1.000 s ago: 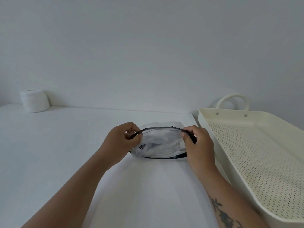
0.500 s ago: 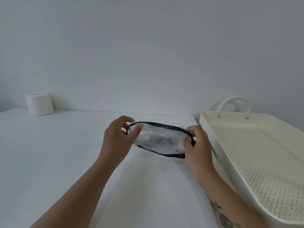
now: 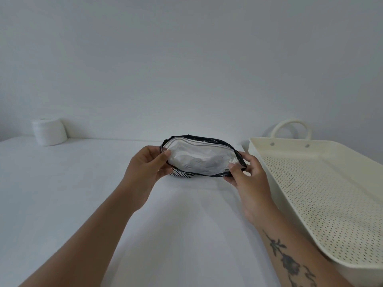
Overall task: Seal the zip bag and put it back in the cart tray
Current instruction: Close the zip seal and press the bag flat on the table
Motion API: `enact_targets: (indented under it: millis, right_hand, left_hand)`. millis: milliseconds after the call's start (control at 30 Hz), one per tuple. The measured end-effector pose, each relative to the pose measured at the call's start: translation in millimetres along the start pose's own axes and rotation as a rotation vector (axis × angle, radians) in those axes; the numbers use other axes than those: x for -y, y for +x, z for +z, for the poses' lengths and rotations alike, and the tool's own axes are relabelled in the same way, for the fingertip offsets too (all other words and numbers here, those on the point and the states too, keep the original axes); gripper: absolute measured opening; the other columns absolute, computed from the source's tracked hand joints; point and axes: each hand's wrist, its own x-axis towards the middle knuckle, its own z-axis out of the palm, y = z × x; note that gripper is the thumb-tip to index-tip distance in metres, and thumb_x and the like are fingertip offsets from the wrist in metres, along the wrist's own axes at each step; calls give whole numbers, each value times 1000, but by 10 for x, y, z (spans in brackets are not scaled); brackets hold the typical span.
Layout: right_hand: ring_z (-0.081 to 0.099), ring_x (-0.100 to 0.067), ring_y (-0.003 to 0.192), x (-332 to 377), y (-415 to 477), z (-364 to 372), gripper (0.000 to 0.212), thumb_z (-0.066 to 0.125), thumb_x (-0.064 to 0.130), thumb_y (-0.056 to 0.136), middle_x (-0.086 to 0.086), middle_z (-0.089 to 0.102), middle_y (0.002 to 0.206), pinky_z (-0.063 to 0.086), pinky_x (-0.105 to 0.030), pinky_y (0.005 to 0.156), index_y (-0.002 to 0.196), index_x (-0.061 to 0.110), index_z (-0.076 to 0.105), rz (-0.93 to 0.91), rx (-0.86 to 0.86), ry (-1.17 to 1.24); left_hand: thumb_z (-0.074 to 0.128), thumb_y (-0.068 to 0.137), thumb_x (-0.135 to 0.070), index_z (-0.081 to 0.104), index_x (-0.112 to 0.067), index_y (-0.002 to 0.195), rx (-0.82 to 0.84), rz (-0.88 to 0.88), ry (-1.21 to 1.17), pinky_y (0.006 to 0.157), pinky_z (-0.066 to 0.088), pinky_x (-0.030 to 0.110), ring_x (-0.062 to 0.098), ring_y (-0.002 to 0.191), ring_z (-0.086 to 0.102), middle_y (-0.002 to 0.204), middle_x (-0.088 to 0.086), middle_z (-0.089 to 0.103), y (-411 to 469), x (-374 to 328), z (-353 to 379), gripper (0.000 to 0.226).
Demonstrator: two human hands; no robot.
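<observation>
White roll (image 3: 49, 131) far left on table (image 3: 62, 183), by the wall. Left hand (image 3: 145, 168) pinches bag (image 3: 202, 160) at its left end; right hand (image 3: 247, 177) pinches the right end. Bag mouth gapes open, held just above table. Perforated tray (image 3: 323, 195) at right, beside the right hand.

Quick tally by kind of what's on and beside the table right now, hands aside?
Zip bag: 1, mouth open, held by the left hand and right hand
White roll: 1
Cart tray: 1, with nothing in it
Total: 3
</observation>
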Motion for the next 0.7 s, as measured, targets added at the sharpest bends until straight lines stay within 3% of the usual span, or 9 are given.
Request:
enact_targets:
  millis: [100,200,267,333,400,467,567,633,700]
  right_hand:
    - [65,-19,79,0,-15,7,38,53,3,89,3,61,95,53,-15,58,97,39,63,-77,-27,-203]
    - [61,-14,78,-27,-7,7,41,51,3,86,2,62,99,45,-21,58,87,43,59,-140,-64,-380]
    - [55,2,75,-40,-9,20,38,51,3,86,0,58,102,38,-12,58,86,40,58,-182,-93,-517]
    - [50,15,76,-46,-23,52,38,50,-1,86,-1,53,100,36,-2,58,90,37,56,-233,-87,-594]
    - [48,20,78,-46,-41,68,42,49,-4,86,-1,50,101,35,2,63,95,37,56,-271,-62,-611]
    - [50,19,80,-27,-34,52,40,52,1,89,1,51,104,35,3,67,101,39,58,-275,-39,-588]
    - [53,14,78,-11,-2,14,37,57,12,91,9,54,110,37,3,66,112,42,61,-225,-21,-512]
    - [57,9,77,-18,9,12,40,59,14,89,14,58,115,41,-1,64,118,42,60,-191,-9,-440]
    - [57,5,73,-25,8,23,40,61,16,88,17,60,113,42,-6,60,118,43,59,-177,-16,-401]
  left_hand:
    - [70,88,-16,61,-10,91,-98,59,180,74,55,35,21,72,65,91,16,66,6,37,22,12]
    - [66,86,-14,56,-20,86,-275,130,393,59,54,21,16,57,66,72,-2,61,17,80,40,12]
    - [61,84,-10,53,-26,79,-368,183,500,41,42,11,21,57,63,63,-4,53,18,101,40,19]
    - [58,83,-8,52,-28,75,-407,239,567,36,36,11,22,57,57,59,-3,49,16,113,33,22]
    - [58,84,-12,51,-28,76,-415,288,620,39,39,16,18,56,53,67,-2,52,10,97,26,19]
    - [60,86,-23,51,-33,79,-396,294,633,47,41,21,15,62,63,87,-4,58,10,54,14,15]
    - [67,86,-32,57,-35,88,-308,206,427,65,57,28,15,63,73,97,-6,64,13,-9,5,11]
    - [70,86,-27,61,-28,100,-269,131,291,79,59,34,17,67,75,102,1,68,13,-28,-16,16]
    - [70,87,-22,62,-22,108,-269,94,234,82,59,35,16,68,74,105,4,69,18,-33,-36,22]
